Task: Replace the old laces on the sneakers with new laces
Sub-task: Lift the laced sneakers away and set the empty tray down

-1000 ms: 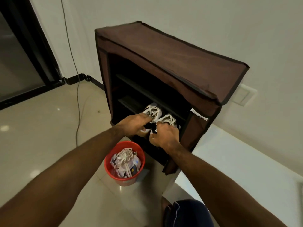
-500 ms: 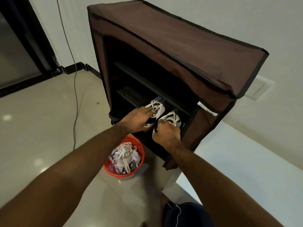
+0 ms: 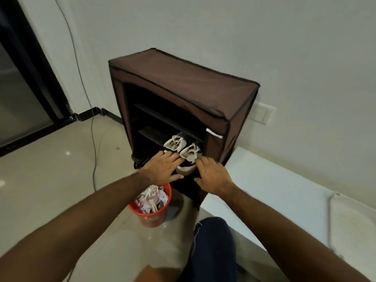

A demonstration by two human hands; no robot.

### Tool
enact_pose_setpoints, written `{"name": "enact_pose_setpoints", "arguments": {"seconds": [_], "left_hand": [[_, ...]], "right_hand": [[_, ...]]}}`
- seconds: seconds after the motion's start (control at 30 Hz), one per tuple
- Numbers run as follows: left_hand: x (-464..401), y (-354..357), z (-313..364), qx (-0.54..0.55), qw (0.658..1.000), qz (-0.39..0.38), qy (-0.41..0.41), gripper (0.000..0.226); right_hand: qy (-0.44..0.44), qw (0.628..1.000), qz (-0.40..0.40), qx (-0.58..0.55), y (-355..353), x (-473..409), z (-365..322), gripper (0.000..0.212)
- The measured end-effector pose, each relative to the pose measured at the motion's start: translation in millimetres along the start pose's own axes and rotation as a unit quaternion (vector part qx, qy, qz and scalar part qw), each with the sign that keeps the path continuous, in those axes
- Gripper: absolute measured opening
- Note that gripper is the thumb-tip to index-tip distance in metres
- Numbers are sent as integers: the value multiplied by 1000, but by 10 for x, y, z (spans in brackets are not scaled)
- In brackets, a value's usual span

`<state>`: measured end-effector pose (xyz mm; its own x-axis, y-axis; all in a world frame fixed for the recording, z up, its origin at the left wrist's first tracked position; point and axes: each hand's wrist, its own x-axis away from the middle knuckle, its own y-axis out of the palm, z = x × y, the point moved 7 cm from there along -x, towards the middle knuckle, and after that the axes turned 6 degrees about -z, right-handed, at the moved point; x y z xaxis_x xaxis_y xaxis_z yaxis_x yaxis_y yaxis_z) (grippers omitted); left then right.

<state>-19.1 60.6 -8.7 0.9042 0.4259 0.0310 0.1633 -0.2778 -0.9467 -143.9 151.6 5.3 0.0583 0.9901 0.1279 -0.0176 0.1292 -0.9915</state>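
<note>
So the sneakers (image 3: pixel 182 149) are sitting side by side on a lower shelf of this brown fabric shoe rack (image 3: pixel 183 86), toes pointing out, both laced up in white. The left hand (image 3: pixel 162 168) is flat with fingers spread apart, hovering right at the front of the left shoe, and the right hand (image 3: pixel 213 176) is just beside the right shoe, fingers loose and apart too. Neither is gripping anything that I can see.

My read: this looks like the tail end of the job, shoes parked on the shelf. If so, the next move is just to pull both hands clear without nudging the pair.

On the floor just in front there's a red bin (image 3: pixel 151 215) stuffed with a tangle of whitish laces (image 3: pixel 151 195) plus some paper or packaging scraps.
</note>
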Motion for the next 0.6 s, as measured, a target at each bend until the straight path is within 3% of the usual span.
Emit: {"name": "enact_pose_setpoints", "arguments": {"seconds": [0.13,0.3,0.47,0.6], "left_hand": [[-248,-733,610,18,996,27,89,72],[-758,-1462,1706,-6,980,-11,198,57],[-1167,-1696,2835,-15,962,-78,260,51],[-1368,-1591,3651,75,957,-109,257,46]], "right_hand": [[57,997,7,-42,-131,759,505,62],[152,986,-5,-72,-23,1792,1348,53],[254,961,-16,-110,319,2763,2158,49],[315,938,-22,-143,655,3372,2604,47]]}}
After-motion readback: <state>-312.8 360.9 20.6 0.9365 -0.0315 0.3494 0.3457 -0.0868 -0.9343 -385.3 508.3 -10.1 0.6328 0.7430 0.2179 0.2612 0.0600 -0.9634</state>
